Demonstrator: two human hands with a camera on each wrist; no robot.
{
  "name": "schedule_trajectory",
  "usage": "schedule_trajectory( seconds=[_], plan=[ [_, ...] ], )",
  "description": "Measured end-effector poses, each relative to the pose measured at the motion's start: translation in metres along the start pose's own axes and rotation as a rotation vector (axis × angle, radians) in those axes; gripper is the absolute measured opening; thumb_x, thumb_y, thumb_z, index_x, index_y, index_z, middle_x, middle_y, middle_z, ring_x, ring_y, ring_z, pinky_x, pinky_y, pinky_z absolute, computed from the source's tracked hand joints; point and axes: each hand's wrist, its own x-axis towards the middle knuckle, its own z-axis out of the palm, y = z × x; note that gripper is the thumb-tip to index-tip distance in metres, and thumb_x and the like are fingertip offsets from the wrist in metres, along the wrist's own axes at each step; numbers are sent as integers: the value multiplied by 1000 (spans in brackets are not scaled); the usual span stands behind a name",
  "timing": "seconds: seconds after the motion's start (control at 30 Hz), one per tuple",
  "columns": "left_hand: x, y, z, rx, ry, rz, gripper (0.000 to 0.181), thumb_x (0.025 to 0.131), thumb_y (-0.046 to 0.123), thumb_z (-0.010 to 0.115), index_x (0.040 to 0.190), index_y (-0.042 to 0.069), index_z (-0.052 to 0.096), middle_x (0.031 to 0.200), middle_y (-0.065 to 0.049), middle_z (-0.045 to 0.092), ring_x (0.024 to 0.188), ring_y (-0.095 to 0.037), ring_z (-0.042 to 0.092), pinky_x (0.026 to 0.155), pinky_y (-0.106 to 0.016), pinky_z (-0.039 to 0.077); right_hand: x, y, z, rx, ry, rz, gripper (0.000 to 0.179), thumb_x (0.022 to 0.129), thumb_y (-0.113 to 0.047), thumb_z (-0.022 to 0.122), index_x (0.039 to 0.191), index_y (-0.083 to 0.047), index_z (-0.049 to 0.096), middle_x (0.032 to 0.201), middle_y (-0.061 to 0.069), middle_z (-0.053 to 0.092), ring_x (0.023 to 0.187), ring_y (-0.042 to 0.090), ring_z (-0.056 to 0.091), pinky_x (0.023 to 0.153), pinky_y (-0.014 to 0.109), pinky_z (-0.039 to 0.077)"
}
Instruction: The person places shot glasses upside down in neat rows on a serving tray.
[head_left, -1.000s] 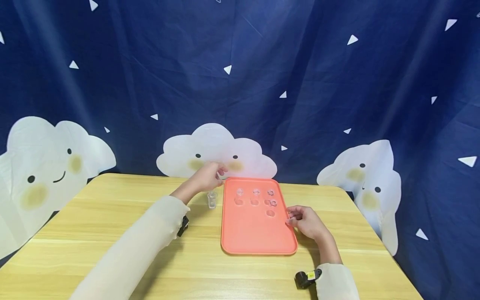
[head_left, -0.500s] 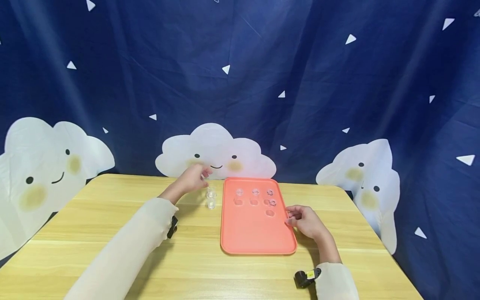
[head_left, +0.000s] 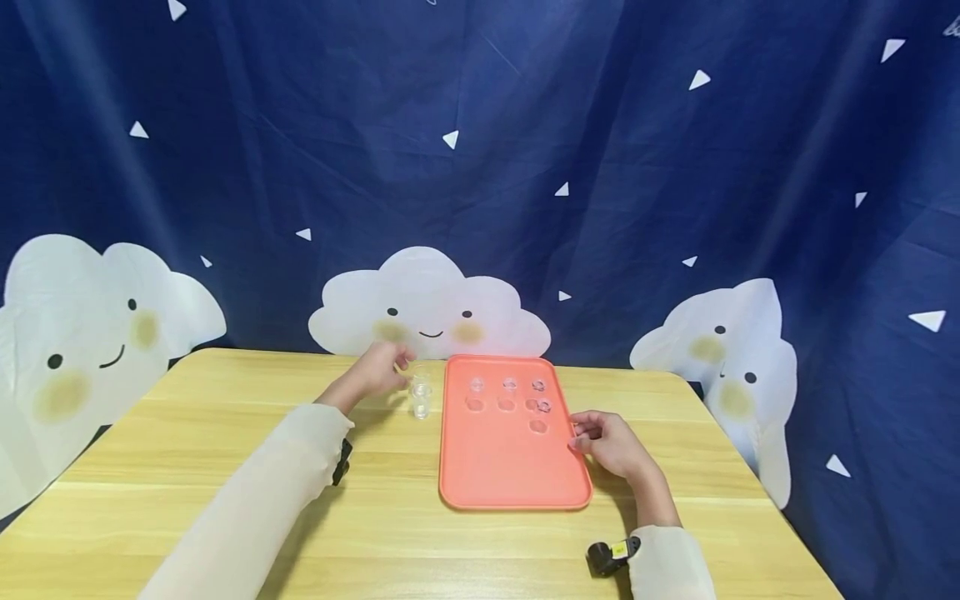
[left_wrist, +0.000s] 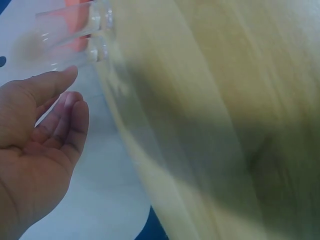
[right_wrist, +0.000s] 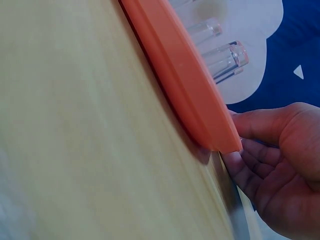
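Observation:
Two clear glasses stand upright on the table left of the coral tray, a front glass (head_left: 421, 405) and one (head_left: 422, 372) close behind it. My left hand (head_left: 381, 368) hovers just left of them, holding nothing, fingers loosely curved. In the left wrist view its thumb tip (left_wrist: 71, 74) is right by the nearer glass (left_wrist: 82, 51). My right hand (head_left: 611, 442) holds the right rim of the coral tray (head_left: 517, 475); in the right wrist view the thumb lies along the rim and the other fingers are lower at its edge.
Several clear glasses (head_left: 507, 395) stand upside down toward the far end of the tray, one (head_left: 541, 417) nearer the right hand. The wooden table (head_left: 390, 533) ends at a dark blue curtain (head_left: 480, 167) with white clouds.
My left hand has drawn back leftward from beside the tray and come down next to the two glasses. The right hand stays at the tray's rim.

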Motion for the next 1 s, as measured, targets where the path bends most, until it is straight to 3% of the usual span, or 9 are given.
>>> schedule_trajectory(
  seconds=[0.13, 0.47, 0.7, 1.0],
  plan=[
    [0, -5, 6, -15, -7, -4, 45, 81, 0, 79, 122, -10, 63, 105, -19, 69, 102, -35, 65, 96, -47, 54, 0, -1, 0, 0, -3, 1, 36, 90, 4, 71, 126, 7, 66, 99, 10, 69, 88, 21, 62, 77, 30, 53],
    [2, -11, 19, -159, -26, -70, 52, 77, -4, 79, 126, -9, 63, 103, -13, 68, 98, -27, 64, 92, -40, 56, -1, -2, -1, -6, 1, 0, 36, 89, 5, 71, 125, 6, 66, 98, 9, 69, 88, 22, 62, 76, 30, 53],
    [4, -12, 24, -166, -18, -82, 46, 75, -5, 80, 118, -7, 66, 99, -12, 67, 96, -26, 63, 89, -39, 55, -1, -3, -1, -1, -3, -7, 36, 89, 5, 71, 125, 7, 66, 97, 9, 69, 87, 21, 61, 75, 30, 52],
    [5, -13, 29, -171, -6, -63, 30, 79, 3, 84, 105, -1, 69, 93, -9, 67, 90, -23, 63, 81, -36, 54, 1, -1, 0, -4, 5, 7, 36, 89, 5, 71, 125, 6, 67, 97, 9, 69, 87, 21, 61, 75, 28, 52]
  ],
)
